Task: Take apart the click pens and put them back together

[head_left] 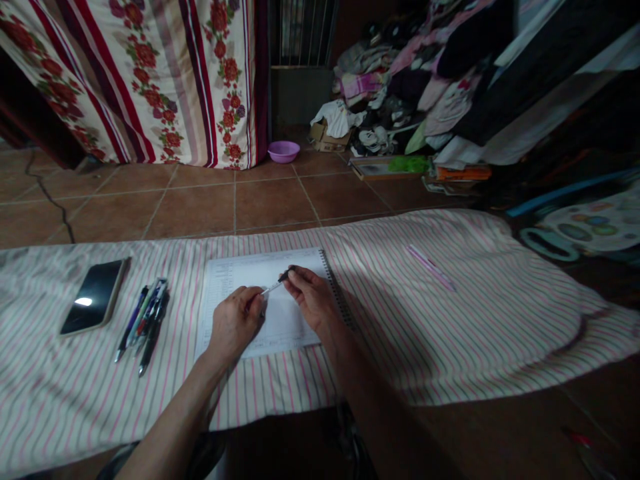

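Wrinkled striped cloth (pixel 480 287), wavy right edge, widest stretch right of flat spiral notebook (pixel 273 320), which stops short of near edge. Glossy phone (pixel 100 290) and pen bunch (pixel 146 321) left. Left hand (pixel 239 312), right hand (pixel 311 293) curled nearly closed, gripping opposite ends of slim pen (pixel 273 287) over page.

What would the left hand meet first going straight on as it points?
Probably the right hand, holding the dark end of the pen piece between them; depth is hard to judge.
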Motion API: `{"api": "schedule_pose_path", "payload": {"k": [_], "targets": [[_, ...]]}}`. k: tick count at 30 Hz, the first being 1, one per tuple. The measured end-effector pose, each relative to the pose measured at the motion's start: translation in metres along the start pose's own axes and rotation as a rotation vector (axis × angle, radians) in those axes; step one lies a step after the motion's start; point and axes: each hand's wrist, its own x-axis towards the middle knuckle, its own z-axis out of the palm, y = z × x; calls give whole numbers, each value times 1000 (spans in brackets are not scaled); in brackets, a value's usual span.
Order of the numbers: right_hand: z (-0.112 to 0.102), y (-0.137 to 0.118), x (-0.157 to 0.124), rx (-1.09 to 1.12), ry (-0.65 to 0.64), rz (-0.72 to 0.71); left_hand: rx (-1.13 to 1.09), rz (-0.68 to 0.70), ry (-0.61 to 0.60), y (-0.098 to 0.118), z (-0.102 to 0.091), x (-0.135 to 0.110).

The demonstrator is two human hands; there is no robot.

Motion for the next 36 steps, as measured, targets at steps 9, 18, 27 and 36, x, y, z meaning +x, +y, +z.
{"api": "schedule_pose_path", "payload": {"k": [9,18,27,36], "targets": [[0,-1,-2,-33,-19,-3,22,-6,-4,0,-1,0],[1,0,-3,-40,-35,-4,33,-11,-5,0,0,0],[3,-2,-5,-59,-32,1,58,-23,-11,0,-1,0],[2,-1,-5,-87,-35,-11,88,-46,-12,1,-1,0]]}}
